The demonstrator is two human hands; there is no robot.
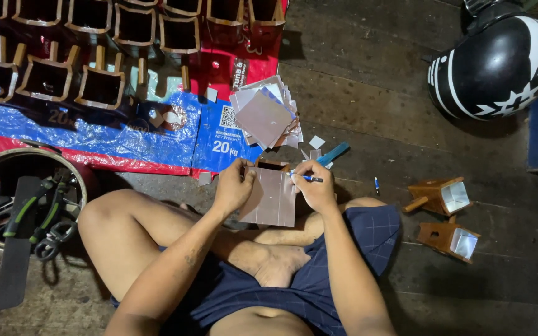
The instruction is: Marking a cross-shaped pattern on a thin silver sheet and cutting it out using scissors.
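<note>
My left hand (pixel 233 184) grips the left edge of a shiny grey sheet (pixel 272 199) held upright over my crossed legs. A small wooden box (pixel 273 165) pokes out behind the sheet's top edge. My right hand (pixel 314 185) holds a blue pen (pixel 305 178) with its tip against the sheet's upper right part. A pile of similar cut grey sheets (pixel 264 115) lies on the floor just beyond my hands. A blue ruler-like strip (pixel 333 153) lies to the right of the pile.
Rows of open wooden boxes (pixel 48 78) stand on a blue and red plastic sack (pixel 126 134) at the back left. A round basin (pixel 26 199) with scissors and pliers sits at left. Two lined boxes (pixel 443 214) lie at right, a black helmet (pixel 496 65) beyond them.
</note>
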